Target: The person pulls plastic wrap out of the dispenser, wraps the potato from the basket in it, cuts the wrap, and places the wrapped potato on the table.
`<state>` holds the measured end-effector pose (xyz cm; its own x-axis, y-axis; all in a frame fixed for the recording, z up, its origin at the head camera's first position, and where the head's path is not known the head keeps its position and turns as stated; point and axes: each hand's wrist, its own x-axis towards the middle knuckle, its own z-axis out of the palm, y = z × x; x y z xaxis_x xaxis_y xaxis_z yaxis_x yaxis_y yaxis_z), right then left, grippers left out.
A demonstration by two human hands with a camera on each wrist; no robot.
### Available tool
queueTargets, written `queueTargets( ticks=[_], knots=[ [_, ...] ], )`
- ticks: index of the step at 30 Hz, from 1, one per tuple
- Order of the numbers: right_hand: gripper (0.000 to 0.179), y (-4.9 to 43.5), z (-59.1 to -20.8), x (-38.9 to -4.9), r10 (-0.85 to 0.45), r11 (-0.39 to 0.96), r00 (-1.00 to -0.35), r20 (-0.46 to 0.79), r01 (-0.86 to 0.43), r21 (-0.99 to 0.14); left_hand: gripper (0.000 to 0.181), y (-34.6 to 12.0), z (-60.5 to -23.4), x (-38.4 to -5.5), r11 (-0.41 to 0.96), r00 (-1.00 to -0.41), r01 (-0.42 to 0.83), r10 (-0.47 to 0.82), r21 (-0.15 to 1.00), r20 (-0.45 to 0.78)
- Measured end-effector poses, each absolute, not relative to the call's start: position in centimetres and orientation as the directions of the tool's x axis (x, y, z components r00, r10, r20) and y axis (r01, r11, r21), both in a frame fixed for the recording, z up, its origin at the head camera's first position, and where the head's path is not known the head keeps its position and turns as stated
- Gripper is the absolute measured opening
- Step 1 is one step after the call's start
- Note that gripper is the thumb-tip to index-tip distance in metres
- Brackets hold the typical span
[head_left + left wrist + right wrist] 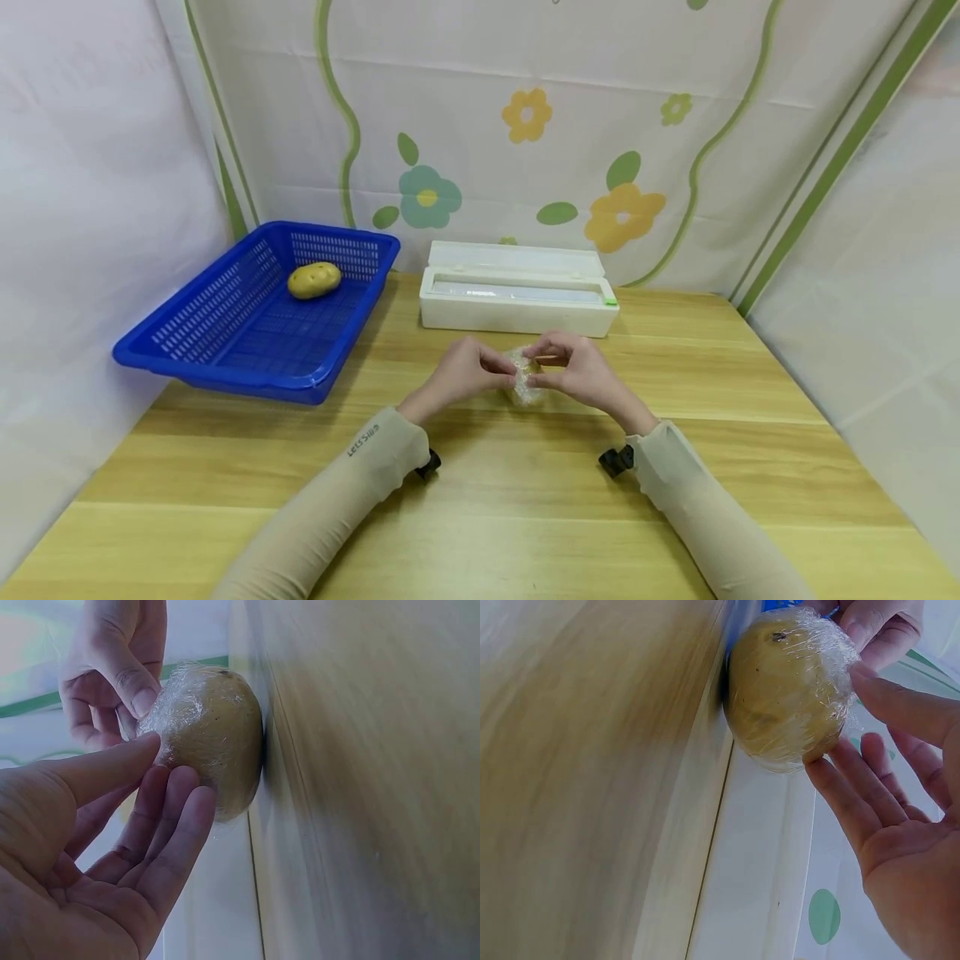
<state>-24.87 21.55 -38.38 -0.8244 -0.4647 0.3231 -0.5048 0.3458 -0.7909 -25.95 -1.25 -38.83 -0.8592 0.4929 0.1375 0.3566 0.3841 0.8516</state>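
Observation:
A potato wrapped in clear plastic film [527,393] rests on the wooden table between both hands. In the left wrist view the film on the wrapped potato [225,727] is wrinkled and bunched near the fingertips. My left hand [467,373] pinches at the film on the potato's upper side with thumb and curled fingers. From the other side my right hand [579,372] holds the potato, thumb on top and fingertips along its side. Dark spots show through the film on the potato [776,690] in the right wrist view.
Behind the hands stands a long white cling film box [517,317], its lid raised and a green tab at its right end. A blue plastic basket [251,382] on the left contains an unwrapped potato [314,280]. Flower-patterned curtain [480,100] closes off the back.

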Motion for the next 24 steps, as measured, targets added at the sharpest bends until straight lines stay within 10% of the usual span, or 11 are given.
queueTargets(
  ticks=[24],
  knots=[
    [0.009,21.5,-38.4,-25.5,-0.553,0.468,-0.724,0.413,-0.68,-0.565,0.009,-0.8,-38.6,-25.7,0.467,-0.795,0.544,0.553,0.697,0.249]
  ],
)
